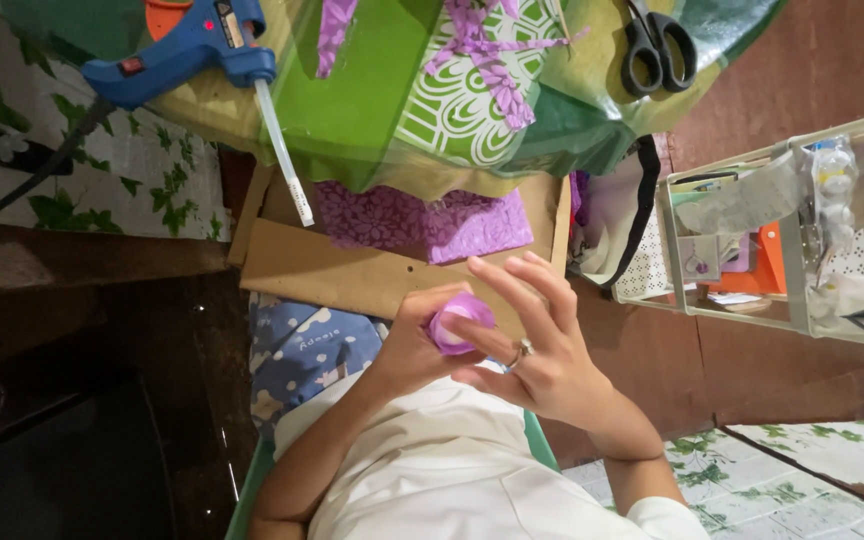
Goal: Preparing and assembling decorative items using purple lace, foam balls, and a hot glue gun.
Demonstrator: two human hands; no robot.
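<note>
My left hand (407, 350) had its grip closed around a small purple roll (460, 322), which sat between my two hands near the middle of the view, above my white top. My right hand (537, 345) lay against the roll from 3 o'clock. Its grip was wide, with fingers fanned out toward 11 o'clock, and only the lower fingers touched the purple. A ring (525, 347) showed on one of them.

Just beyond my hands, at 12 o'clock, lay a sheet of brown cardboard (332, 270) with a purple patterned sheet (422, 222) on it. Farther up, the desk carried a green patterned cover (372, 110). A blue glue gun (187, 45) rested on it at 10 o'clock and black scissors (658, 45) at 1 o'clock. A pale wire rack (792, 240) full of small supplies stood at 3 o'clock.
</note>
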